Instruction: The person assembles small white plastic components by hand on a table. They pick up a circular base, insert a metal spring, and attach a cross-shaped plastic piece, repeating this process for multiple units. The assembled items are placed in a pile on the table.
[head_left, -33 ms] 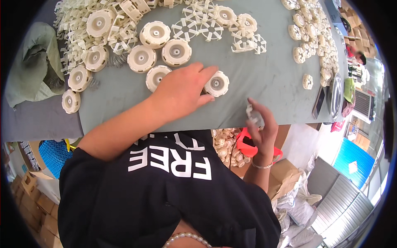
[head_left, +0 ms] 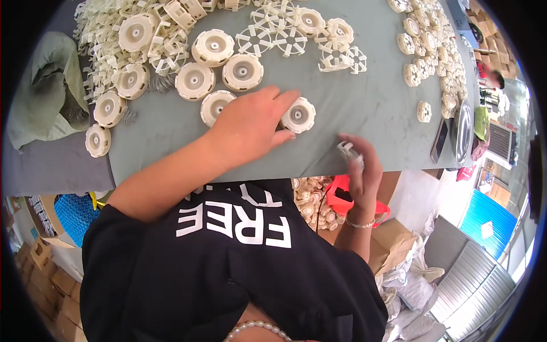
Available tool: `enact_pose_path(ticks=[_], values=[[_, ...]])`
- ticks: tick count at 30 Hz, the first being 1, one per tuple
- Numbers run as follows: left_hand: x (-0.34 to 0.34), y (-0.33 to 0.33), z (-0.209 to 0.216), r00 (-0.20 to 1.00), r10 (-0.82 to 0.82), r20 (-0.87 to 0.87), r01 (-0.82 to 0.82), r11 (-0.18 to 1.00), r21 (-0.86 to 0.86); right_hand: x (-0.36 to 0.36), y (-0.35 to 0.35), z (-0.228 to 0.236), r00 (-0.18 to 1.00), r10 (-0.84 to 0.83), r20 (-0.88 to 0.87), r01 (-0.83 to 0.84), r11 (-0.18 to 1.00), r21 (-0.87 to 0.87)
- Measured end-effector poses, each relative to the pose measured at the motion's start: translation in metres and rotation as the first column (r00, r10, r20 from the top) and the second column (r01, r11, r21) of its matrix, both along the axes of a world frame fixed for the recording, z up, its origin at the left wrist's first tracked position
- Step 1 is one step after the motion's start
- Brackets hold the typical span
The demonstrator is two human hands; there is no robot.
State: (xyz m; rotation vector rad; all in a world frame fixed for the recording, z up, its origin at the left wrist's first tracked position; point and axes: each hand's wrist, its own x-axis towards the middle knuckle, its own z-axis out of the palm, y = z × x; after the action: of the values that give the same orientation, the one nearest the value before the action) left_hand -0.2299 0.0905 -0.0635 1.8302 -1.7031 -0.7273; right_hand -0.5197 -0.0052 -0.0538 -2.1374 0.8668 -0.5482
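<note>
Table (head_left: 376, 108), grey, lying under and around the cream wheel (head_left: 298, 115). Heap of pale clip parts (head_left: 99, 48), well to the wheel's left and beyond it. Spread of small cream assemblies (head_left: 430, 43), well to the wheel's right, mostly beyond it. Left hand (head_left: 253, 121), just left of the wheel, thumb at its near edge and forefinger at its far edge, gripping it. Right hand (head_left: 363, 165), to the wheel's right and nearer the body, thumb and fingers pinching a small piece. Larger discs (head_left: 243, 72), four, left of the wheel, one partly behind the left hand. Spoked rings (head_left: 256, 39), beyond the wheel. Small piece (head_left: 348, 150), pale, right of the wheel and apart from it, exact shape blurred.
</note>
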Motion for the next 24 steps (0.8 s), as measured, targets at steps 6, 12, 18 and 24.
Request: enact_pose_path(ticks=[6,12,18,24], values=[[0.001,-0.001,-0.001,1.000,-0.021,-0.013,0.021,1.000,-0.014,0.033,-0.038,-0.023,0.969,-0.233,-0.080,0.178,0.886,-0.429],[0.005,0.003,-0.003,0.999,-0.016,-0.044,0.015,1.000,-0.012,0.024,0.005,0.021,0.972,0.130,-0.196,-0.133,0.991,0.002],[0.015,0.000,0.002,0.983,-0.025,-0.180,0.021,1.000,-0.022,0.034,-0.005,0.024,0.997,0.025,-0.071,-0.025,1.000,0.002],[0.018,-0.009,0.011,0.964,0.021,-0.266,0.007,0.995,0.102,0.089,-0.020,0.023,0.983,0.178,-0.047,-0.183,0.974,-0.133]])
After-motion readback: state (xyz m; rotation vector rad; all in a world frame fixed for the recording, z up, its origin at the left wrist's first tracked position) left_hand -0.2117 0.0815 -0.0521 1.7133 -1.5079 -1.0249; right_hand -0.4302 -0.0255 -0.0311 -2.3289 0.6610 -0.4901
